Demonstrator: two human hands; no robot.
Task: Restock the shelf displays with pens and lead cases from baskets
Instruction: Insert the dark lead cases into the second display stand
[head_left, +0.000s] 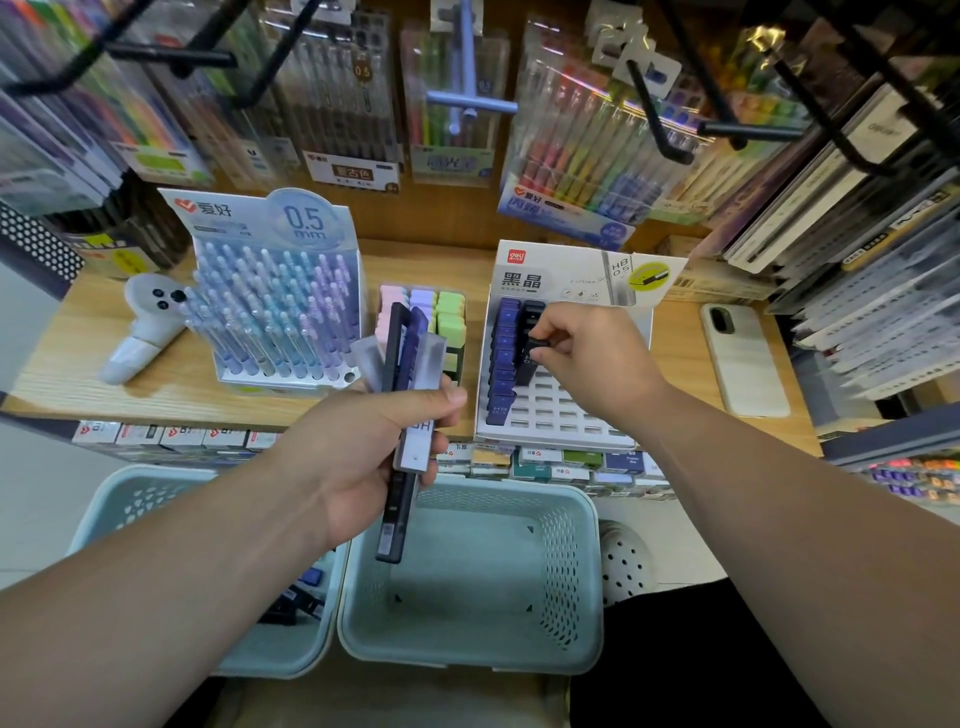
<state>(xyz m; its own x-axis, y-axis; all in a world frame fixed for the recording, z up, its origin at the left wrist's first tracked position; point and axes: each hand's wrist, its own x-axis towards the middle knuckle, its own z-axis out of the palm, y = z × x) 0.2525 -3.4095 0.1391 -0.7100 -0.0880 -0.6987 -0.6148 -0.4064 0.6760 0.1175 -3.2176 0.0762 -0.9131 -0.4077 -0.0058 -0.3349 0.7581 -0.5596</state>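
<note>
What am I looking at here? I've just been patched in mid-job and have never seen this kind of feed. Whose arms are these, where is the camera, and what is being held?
There is no machine: a person is working with bare hands, and the single picture comes from a wide-angle camera on their head, looking down at a shop shelf.

The left hand holds a bundle of lead cases, black, blue and translucent. The right hand pinches one black lead case at the white lead display tray, whose left columns are filled while most slots are still empty.

On the wooden shelf also stand a full display of 0.5 mm pens, a box of pastel erasers, a white handheld device and a phone. Below are two pale green baskets: the right one looks empty, the left one holds a few dark cases.
</note>
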